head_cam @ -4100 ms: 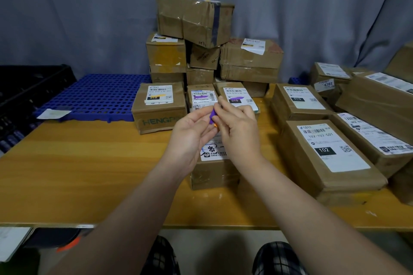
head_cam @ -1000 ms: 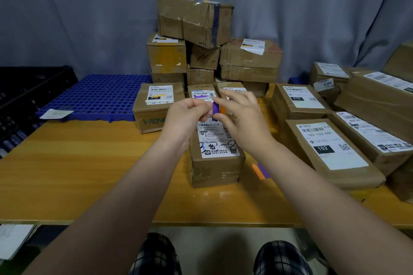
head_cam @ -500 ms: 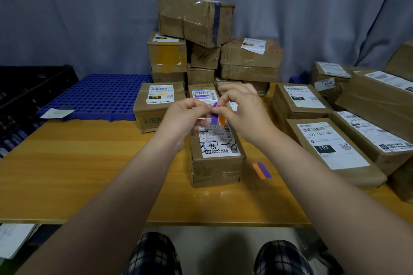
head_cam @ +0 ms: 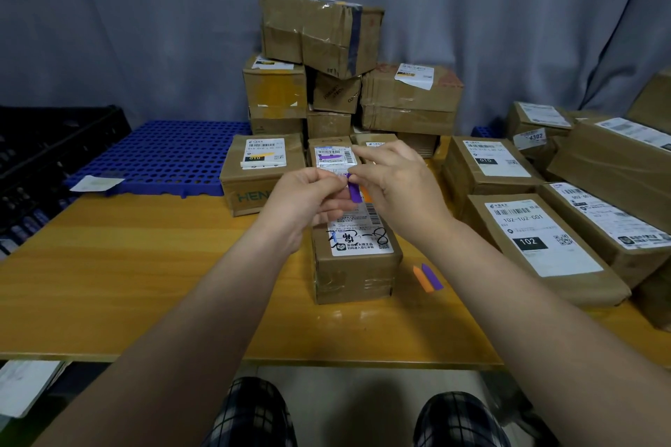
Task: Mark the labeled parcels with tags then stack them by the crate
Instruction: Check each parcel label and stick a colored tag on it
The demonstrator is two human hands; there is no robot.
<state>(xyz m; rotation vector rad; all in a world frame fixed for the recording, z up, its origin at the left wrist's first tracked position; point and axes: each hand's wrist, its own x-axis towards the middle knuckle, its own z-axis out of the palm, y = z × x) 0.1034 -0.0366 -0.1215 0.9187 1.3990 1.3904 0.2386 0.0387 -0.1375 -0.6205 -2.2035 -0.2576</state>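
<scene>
Tags (head_cam: 428, 278) lie just right of the parcel (head_cam: 354, 272), stack (head_cam: 326, 83) behind it.

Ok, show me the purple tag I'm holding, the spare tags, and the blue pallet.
purple tag (head_cam: 354, 192), head view, hanging strip.
spare tags (head_cam: 432, 276), head view, purple one's middle.
blue pallet (head_cam: 163, 152), head view, bare top.

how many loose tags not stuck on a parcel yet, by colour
purple tags: 2, one held, one on the table
orange tags: 2, one held, one on the table
total: 4
</scene>
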